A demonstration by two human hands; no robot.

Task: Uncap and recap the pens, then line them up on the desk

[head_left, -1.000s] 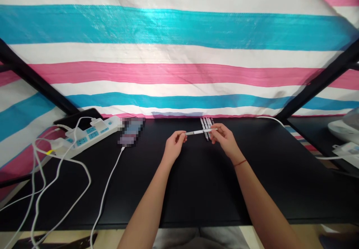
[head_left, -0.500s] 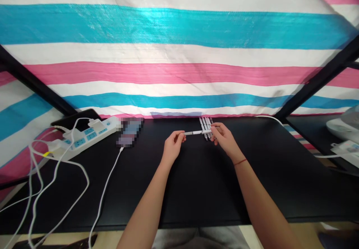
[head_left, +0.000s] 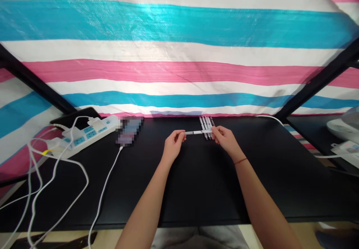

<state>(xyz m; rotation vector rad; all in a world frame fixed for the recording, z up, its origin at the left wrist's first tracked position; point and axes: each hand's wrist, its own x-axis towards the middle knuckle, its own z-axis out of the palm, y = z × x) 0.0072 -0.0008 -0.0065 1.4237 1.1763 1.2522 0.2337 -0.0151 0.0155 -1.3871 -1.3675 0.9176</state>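
Note:
A white and grey pen (head_left: pixel 196 132) is held level above the black table (head_left: pixel 202 181), one end in each hand. My left hand (head_left: pixel 173 143) pinches its grey left end. At the other end, the fingers of my right hand (head_left: pixel 223 138) are closed round the pen. Several white pens (head_left: pixel 206 123) lie side by side near the table's back edge, just behind the held pen and partly crossed by it. A dark-looking pen at the right of the row is partly hidden by my right hand.
A white power strip (head_left: pixel 91 135) with plugs and tangled white cables (head_left: pixel 84 170) takes up the left side. Beside it lies a blurred phone (head_left: pixel 130 131) on a cable. Behind stands a striped sheet (head_left: pixel 179 73); a white appliance (head_left: pixel 346 125) is at the far right.
The fingers of my right hand have drawn closer together on the pen's right end. Otherwise the hands and pens are almost where they were; the view has shifted slightly.

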